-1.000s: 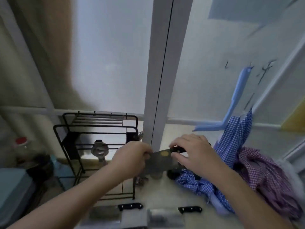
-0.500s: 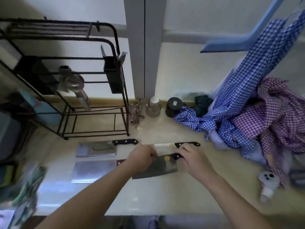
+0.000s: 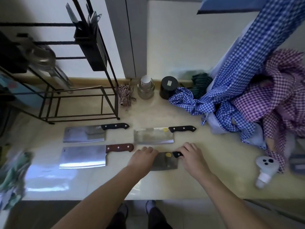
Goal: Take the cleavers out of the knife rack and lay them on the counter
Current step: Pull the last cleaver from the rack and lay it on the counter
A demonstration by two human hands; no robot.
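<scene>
4th cleaver [image 3: 165,161] came down from up by knife rack [image 3: 92,47] onto counter [image 3: 206,184], front right. Left hand [image 3: 143,157] flat on blade, right hand [image 3: 191,156] fingers curled on handle. 3 others already laid; likely last.

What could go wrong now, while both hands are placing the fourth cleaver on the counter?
1. The left hand rests on the blade of the fourth cleaver, so the fingers might slide onto the edge and get cut.
2. This cleaver lies nearest the counter's front edge, above the person's feet; a nudge may drop it.
3. The brown-handled cleaver lies close to the left hand, so pulling back carelessly could brush it.
</scene>
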